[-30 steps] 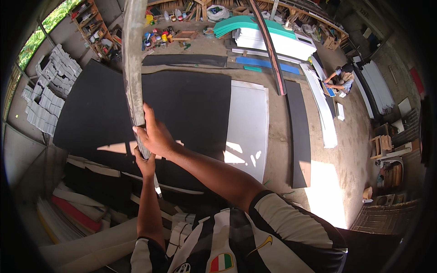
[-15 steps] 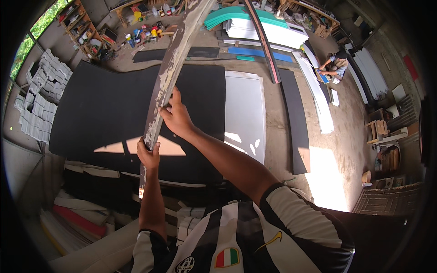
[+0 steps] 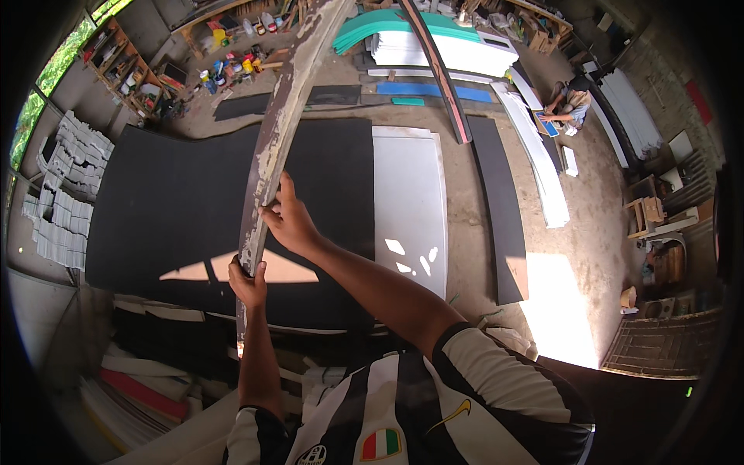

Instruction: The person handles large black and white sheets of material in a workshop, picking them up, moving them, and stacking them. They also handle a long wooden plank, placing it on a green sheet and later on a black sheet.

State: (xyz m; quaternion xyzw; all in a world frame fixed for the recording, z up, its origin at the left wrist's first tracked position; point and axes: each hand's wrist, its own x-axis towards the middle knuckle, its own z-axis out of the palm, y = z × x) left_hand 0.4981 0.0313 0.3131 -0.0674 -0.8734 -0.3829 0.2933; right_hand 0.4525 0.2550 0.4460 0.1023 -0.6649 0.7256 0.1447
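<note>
A long, narrow beam [image 3: 291, 101] with flaking brown paint rises at a slant in front of me, running past the top of the view. Low on it, my left hand [image 3: 248, 283] is closed around the beam, thumb on the right side. A little higher, my right hand [image 3: 293, 221] grips its right edge, with some fingers partly hidden behind it. Beyond both hands lies a wide black sheet [image 3: 170, 194], with a sunlit patch on its near part. Beside that sheet, a pale grey panel [image 3: 407, 194] lies flat.
A second dark strip with a pinkish face [image 3: 440, 74] slants at upper centre. Black [image 3: 496, 201] and white [image 3: 539, 170] strips lie to the right, near a crouching person [image 3: 572, 108]. White sheets [image 3: 442, 50] are stacked at the back; grey stacked pieces [image 3: 66, 194] stand left.
Both hands and the beam sit slightly lower and farther left in the view. The surroundings have also shifted a little as my head moved. My hold on the beam looks the same.
</note>
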